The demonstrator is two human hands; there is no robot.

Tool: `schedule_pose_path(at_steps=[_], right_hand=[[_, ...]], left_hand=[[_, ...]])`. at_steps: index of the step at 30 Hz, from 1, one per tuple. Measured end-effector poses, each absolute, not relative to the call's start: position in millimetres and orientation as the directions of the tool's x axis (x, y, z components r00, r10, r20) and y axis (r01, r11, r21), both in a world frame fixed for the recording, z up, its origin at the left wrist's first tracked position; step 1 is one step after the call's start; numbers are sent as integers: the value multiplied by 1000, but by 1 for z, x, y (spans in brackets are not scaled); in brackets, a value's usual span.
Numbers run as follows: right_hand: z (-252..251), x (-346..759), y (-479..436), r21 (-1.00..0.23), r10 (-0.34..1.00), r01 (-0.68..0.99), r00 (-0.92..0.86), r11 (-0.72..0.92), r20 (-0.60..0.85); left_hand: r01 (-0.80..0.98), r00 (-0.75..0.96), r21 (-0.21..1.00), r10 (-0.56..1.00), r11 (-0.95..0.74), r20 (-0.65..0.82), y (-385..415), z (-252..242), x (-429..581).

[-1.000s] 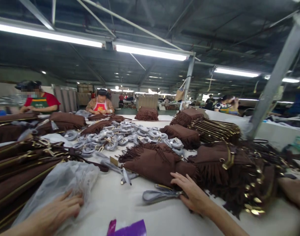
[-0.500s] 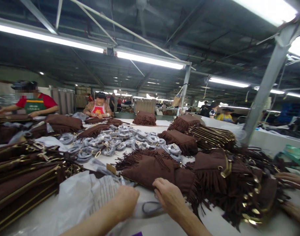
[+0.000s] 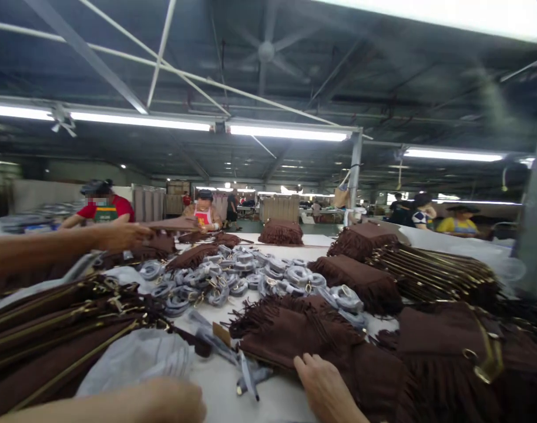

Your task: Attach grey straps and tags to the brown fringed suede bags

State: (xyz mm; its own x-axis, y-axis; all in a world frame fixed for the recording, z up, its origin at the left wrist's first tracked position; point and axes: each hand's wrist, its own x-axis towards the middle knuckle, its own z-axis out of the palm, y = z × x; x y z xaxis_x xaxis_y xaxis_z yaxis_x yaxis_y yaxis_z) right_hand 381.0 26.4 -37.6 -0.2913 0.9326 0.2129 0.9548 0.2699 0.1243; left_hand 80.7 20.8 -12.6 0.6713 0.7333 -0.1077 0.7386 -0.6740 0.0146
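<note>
My right hand lies at the bottom edge on a brown suede fringed bag, fingers stretched out flat on it and holding nothing. My left hand is low at the bottom left, blurred and rounded, beside a crumpled clear plastic bag. Its fingers do not show. Between the two hands, grey wrapped straps lie loose on the white table.
Another person's arm reaches in from the left, holding a brown piece. Stacked brown zippered bags fill the left side, and fringed bags the right. A heap of grey wrapped straps lies mid-table. Seated workers are across the table.
The view has tilted up, so my hands sit lower in frame. My left hand drew back towards me from the plastic bag. A neighbour's arm has come in from the left.
</note>
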Motion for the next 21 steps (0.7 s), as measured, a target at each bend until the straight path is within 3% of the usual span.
schedule_pose_path(at_steps=[1,3,9,14,17,21], right_hand=[[-39,383,28,123,932,956,-286,265,220],[-41,386,32,116,932,961,-274,253,238],[-14,399,31,84,949,978,-205,190,239],[16,426,24,-41,940,976,-193,213,281],[15,441,18,-170,943,953,-199,250,268],[-2,450,12,-237,955,941,-186,240,230]], left_hand=[[776,614,28,744,-630,-265,32,-4,98],[800,587,39,768,-598,-255,52,12,135],[865,462,134,871,-484,164,66,19,190],[713,268,471,823,-519,501,77,-18,142],[574,297,626,847,-527,441,86,-25,118],[544,449,601,808,-585,381,75,-2,121]])
